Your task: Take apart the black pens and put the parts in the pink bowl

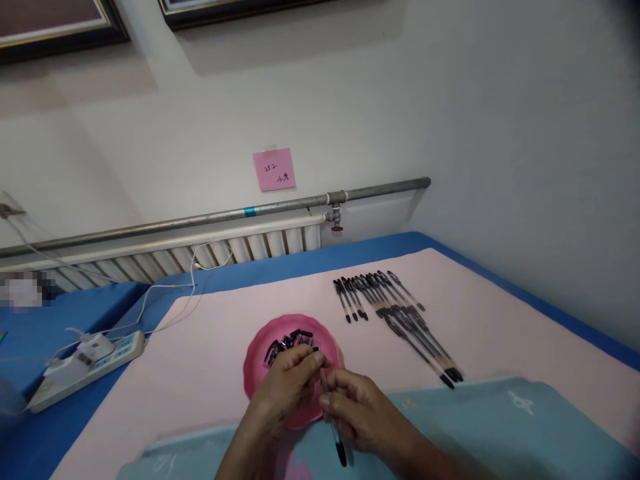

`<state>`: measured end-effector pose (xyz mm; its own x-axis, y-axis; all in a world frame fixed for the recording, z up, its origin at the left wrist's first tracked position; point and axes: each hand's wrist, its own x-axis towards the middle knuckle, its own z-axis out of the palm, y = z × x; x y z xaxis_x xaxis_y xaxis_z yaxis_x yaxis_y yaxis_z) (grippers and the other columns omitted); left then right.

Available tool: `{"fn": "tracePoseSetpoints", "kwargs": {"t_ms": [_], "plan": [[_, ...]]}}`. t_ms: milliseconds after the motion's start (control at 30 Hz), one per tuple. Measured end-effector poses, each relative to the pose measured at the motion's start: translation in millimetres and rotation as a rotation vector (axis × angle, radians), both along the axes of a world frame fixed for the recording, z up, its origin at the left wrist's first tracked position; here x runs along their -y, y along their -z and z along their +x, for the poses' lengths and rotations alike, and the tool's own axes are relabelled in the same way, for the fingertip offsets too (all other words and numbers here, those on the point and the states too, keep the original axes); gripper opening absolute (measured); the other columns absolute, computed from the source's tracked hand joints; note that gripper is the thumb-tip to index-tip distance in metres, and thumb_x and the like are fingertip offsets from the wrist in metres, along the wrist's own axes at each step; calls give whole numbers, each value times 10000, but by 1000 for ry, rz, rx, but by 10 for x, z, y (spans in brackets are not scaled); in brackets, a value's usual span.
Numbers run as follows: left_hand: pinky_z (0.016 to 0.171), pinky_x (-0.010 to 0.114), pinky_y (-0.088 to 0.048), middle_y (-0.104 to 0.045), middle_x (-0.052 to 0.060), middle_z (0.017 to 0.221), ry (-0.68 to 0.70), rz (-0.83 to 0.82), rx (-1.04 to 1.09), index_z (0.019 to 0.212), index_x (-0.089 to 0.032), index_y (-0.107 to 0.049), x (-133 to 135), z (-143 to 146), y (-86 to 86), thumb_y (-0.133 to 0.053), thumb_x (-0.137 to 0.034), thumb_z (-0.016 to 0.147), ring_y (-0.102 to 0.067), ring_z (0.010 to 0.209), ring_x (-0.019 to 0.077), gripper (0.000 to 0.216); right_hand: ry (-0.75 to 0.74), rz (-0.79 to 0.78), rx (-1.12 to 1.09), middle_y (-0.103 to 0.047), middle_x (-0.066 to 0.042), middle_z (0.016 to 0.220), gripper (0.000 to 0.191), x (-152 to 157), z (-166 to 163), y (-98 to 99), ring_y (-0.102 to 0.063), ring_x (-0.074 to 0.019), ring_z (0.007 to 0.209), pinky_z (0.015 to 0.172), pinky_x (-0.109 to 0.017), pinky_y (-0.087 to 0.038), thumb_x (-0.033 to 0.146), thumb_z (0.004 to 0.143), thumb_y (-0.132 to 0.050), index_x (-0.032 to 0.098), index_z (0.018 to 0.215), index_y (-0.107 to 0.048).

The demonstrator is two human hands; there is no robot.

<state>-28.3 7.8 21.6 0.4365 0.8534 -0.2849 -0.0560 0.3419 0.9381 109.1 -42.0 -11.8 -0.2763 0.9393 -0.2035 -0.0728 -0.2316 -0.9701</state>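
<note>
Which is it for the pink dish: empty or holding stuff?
Holding stuff: small dark pieces lie inside the pink dish. How full, cannot tell; the left hand covers part of it.

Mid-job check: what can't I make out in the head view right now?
All in the head view:
Pen: part of its barrel is hidden by the right hand.
Small dark parts in the pink dish: some covered by the left hand, others too small to identify.
Overlapping pens: too blurred to count.
Picture frames: cut off by the top edge.
</note>
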Motion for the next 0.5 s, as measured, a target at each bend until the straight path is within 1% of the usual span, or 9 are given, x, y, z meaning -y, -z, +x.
{"fn": "tracePoseSetpoints", "kwargs": {"t_ms": [133, 267, 333, 433, 467, 500], "plan": [[349, 197, -124, -336, -103, 403, -49, -20, 69, 645, -159, -531, 24, 0, -61, -750, -510, 577, -218, 337, 22, 420, -34, -32, 34, -464, 78, 524, 99, -15, 46, -120, -320, -40, 372, 358, -174, -210, 286, 724, -527, 199, 698, -487], [346, 190, -105, -322, -110, 399, -112, -32, 79, 618, -168, -502, 23, 27, -89, -751, -514, 567, -198, 330, 13, 430, -21, -32, 62, -505, 71, 542, 72, -16, 87, -212, -304, -35, 368, 359, -168, -216, 262, 696, -522, 197, 690, -491], [342, 181, -111, -307, -119, 406, -191, -30, 104, 622, -174, -487, -15, 1, -87, -743, -511, 577, -195, 330, 13, 426, -42, -49, 93, -513, 70, 539, 52, 18, 85, -207, -320, -37, 365, 359, -169, -225, 237, 679, -529, 197, 688, -495], [343, 166, -122, -279, -134, 417, -375, 35, 153, 612, -185, -445, -107, -130, -93, -761, -483, 560, -187, 335, 12, 437, -110, -85, 122, -534, 66, 544, 46, 81, 69, -146, -355, -35, 361, 361, -170, -233, 195, 658, -544, 194, 690, -511], [344, 166, -123, -284, -134, 417, -386, 51, 143, 603, -187, -435, -136, -184, -93, -764, -479, 557, -189, 335, 14, 442, -111, -91, 121, -538, 64, 548, 43, 91, 68, -123, -356, -33, 357, 359, -171, -231, 194, 663, -544, 194, 693, -513], [347, 170, -131, -300, -127, 415, -359, 64, 115, 585, -191, -419, -159, -235, -87, -752, -486, 572, -203, 334, 19, 445, -87, -92, 109, -539, 64, 555, 37, 90, 72, -104, -348, -31, 353, 355, -171, -225, 203, 676, -540, 195, 700, -513]]}}
